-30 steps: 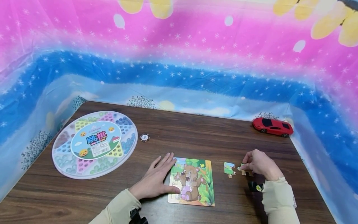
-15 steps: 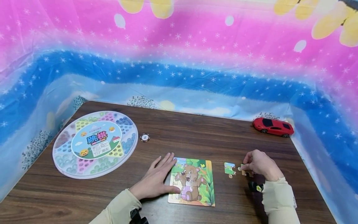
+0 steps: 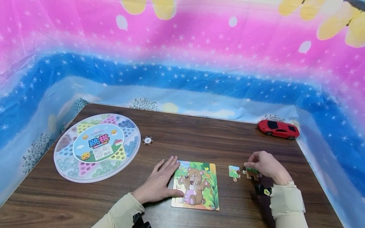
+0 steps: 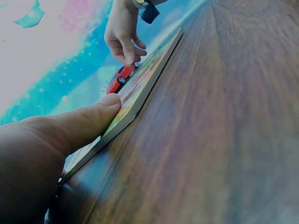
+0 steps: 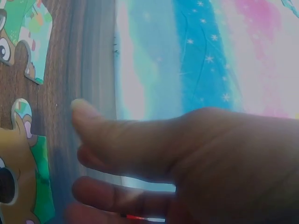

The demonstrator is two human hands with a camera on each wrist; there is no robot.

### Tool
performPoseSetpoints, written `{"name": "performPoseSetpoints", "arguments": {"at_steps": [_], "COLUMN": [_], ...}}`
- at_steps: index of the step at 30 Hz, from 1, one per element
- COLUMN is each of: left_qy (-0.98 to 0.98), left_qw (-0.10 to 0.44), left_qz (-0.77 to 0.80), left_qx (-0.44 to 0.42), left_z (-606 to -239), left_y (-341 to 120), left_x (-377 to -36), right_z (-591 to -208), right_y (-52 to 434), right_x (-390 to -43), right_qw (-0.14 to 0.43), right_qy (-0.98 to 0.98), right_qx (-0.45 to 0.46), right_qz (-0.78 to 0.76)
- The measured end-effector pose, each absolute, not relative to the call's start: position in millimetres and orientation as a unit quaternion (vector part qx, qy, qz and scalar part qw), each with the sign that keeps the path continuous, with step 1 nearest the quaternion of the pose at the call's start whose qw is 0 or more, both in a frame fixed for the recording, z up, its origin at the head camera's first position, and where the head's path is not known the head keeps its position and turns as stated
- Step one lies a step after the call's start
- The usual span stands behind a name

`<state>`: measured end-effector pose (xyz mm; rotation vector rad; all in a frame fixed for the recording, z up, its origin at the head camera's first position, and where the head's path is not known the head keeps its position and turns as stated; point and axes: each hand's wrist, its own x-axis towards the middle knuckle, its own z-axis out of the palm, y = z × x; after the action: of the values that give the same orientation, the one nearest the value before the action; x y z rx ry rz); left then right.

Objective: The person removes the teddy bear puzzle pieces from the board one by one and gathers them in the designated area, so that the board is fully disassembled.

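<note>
This looks like a children's play corner set up at home or in a recording booth, not a workplace. A dark brown wood-grain table (image 3: 199, 133) is walled on 3 sides by a thin plastic backdrop sheet (image 3: 182, 63) printed in pink, blue and white bands with snowflakes and yellow shapes. Only toys lie on the table: a round, clear-lidded Chinese checkers set (image 3: 97, 147) near the left edge, a small red toy sports car (image 3: 278, 129) at the far right corner, and a square cardboard bear jigsaw (image 3: 195, 185) near the front edge.
</note>
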<state>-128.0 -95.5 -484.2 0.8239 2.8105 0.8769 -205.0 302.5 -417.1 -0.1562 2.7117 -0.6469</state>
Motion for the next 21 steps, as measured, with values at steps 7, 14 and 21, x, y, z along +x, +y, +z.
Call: {"name": "performPoseSetpoints", "arguments": {"at_steps": [7, 14, 21], "left_qy": [0.917, 0.916, 0.917], "left_qw": [0.036, 0.033, 0.041], "left_qz": [0.29, 0.291, 0.29], "left_qx": [0.272, 0.274, 0.271], "left_z": [-485.6, -485.1, -485.6], "left_y": [-95.6, -95.5, -95.8], "left_x": [-127.1, -127.6, -127.7], "right_z": [-417.5, -419.7, -420.6], "right_y": [301.2, 300.4, 298.7], "right_x": [-207.0, -208.9, -208.8], "right_qw": [0.176, 0.156, 0.153], "right_qy": [0.952, 0.96, 0.959], "right_qx": [-0.048, -0.063, -0.063], "right_qz": [-0.246, -0.224, -0.232]}}
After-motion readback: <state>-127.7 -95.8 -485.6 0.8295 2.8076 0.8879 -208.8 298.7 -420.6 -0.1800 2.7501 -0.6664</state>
